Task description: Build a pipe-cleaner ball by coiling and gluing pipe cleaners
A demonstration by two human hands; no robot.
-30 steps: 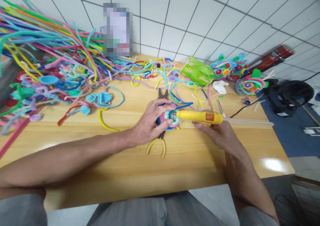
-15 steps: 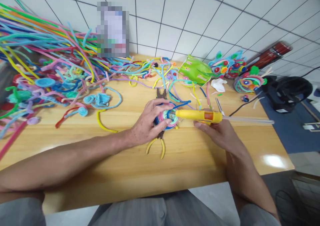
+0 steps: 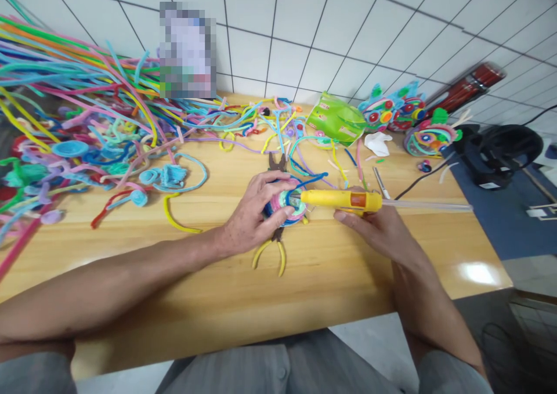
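Observation:
My left hand (image 3: 256, 211) grips a round, coiled pipe-cleaner piece (image 3: 299, 213) in pink, pale green and blue, its fingers over the left side. A dark blue pipe cleaner (image 3: 311, 180) sticks out from its top toward the right. My right hand (image 3: 376, 228) is wrapped round the handle of a yellow hot glue gun (image 3: 328, 199), a clear glue stick (image 3: 430, 206) trailing from its back end. The gun's nozzle points left and meets the coiled piece near my left thumb; whether glue is coming out cannot be seen. Pliers (image 3: 282, 256) with yellow handles lie beneath the piece, partly covered.
Many coloured pipe cleaners (image 3: 108, 109) are heaped at the left and back. A green packet (image 3: 335, 118), a crumpled tissue (image 3: 378, 143) and several finished pipe-cleaner figures (image 3: 429, 138) stand at the back right. A pen-like tool (image 3: 380, 182) lies near the glue gun.
The whole view has shifted slightly. Both hands keep their hold, and the glue gun's nozzle stays against the coiled piece with hardly any visible movement.

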